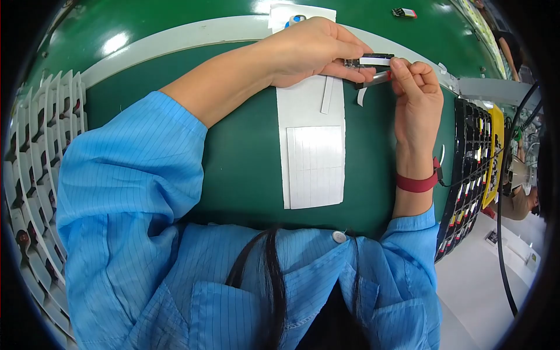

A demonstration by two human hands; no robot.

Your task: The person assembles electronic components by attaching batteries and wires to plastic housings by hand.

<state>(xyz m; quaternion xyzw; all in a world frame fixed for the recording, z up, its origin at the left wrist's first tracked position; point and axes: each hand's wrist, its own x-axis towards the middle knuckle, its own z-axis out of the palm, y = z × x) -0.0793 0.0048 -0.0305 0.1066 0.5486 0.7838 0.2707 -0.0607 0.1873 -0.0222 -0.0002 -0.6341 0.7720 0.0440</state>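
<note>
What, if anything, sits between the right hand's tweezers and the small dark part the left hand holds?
Nothing visible. The left hand pinches the small dark rectangular part with a white strip on it; the right hand holds the metal tweezers right at its underside.

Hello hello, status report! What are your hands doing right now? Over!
Left hand pinching small dark part with white strip. Right hand holding metal tweezers against it. White sticker sheet lies below on green mat, not in the way.

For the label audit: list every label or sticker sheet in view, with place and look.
White label strip: on the small dark part, pinched by left hand and right hand.
Label sheet: green mat centre, white rectangle, gridded.
Loose strip: on white backing sheet, narrow, white.
</note>
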